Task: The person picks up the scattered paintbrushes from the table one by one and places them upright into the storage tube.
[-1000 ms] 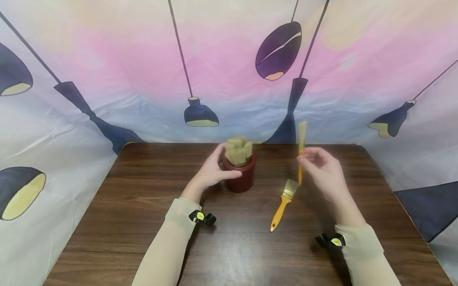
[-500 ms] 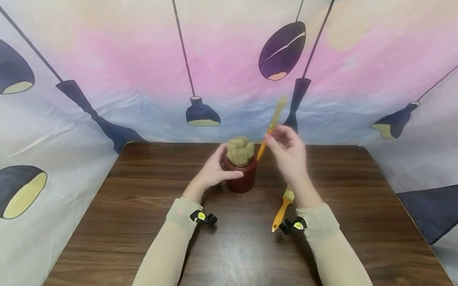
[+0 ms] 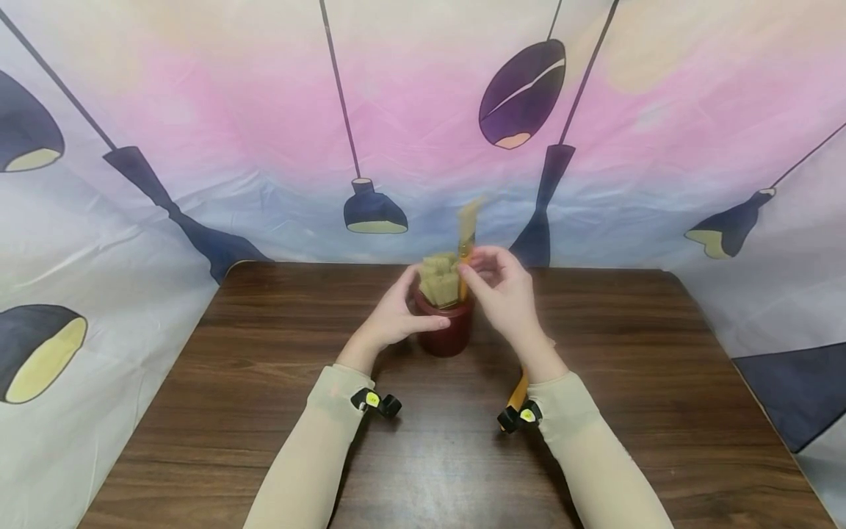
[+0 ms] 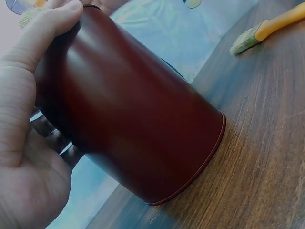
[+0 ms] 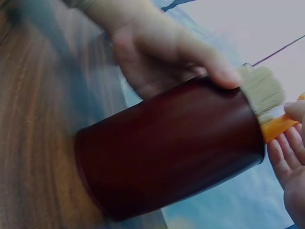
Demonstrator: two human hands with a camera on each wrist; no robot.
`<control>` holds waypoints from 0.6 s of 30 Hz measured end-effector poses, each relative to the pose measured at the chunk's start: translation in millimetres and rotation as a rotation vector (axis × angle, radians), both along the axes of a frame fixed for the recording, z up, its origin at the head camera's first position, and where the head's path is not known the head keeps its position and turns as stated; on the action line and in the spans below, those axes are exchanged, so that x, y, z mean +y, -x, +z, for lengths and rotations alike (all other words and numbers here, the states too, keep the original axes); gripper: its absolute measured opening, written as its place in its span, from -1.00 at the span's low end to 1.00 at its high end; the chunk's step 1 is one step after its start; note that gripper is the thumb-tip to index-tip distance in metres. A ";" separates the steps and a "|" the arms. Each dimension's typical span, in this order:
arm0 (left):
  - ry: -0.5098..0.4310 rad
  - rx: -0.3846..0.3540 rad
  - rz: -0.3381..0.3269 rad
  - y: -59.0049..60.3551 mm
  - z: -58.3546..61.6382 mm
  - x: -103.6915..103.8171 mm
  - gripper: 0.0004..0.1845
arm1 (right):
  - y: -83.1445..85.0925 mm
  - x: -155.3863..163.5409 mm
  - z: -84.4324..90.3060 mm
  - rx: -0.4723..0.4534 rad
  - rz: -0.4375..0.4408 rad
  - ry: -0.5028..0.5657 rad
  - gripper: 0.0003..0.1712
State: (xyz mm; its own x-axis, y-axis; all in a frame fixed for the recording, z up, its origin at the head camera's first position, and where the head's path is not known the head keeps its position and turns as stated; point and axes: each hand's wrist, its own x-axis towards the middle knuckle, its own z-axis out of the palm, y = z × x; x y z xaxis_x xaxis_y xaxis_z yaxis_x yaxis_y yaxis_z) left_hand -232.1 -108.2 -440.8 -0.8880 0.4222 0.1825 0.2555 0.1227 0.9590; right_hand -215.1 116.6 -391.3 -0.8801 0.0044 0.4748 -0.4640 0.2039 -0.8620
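While the left hand (image 3: 396, 316) grips the dark red cup (image 3: 449, 327), the right hand (image 3: 502, 290) pinches a brush (image 3: 466, 246) upright, bristles up, handle entering the cup among other brushes (image 3: 439, 278); another brush (image 4: 267, 29) lies on the desk (image 3: 661, 382) to the right.

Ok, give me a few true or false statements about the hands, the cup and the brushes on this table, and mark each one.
1. The left hand grips the dark red cylindrical cup. True.
2. The right hand is empty. False: it pinches an orange-handled paintbrush, bristles up, at the cup's rim.
3. The cup already holds brushes with bristles upward. True.
4. The cup lies on its side. False: it stands upright on the dark wooden table.
5. Another orange-handled paintbrush lies flat on the table. True.
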 end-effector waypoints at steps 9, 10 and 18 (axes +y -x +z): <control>-0.010 0.002 0.001 -0.4 -1.1 0.8 0.08 | 0.3 5.2 -9.2 -0.099 -0.100 -0.247 -0.57; -0.008 0.001 0.002 -0.4 -1.3 0.7 0.08 | 0.4 6.6 -9.6 -0.124 -0.089 -0.247 -0.53; 0.007 0.010 0.004 0.7 -2.1 -0.4 0.09 | 3.0 10.4 -9.0 -0.131 -0.061 -0.189 -0.47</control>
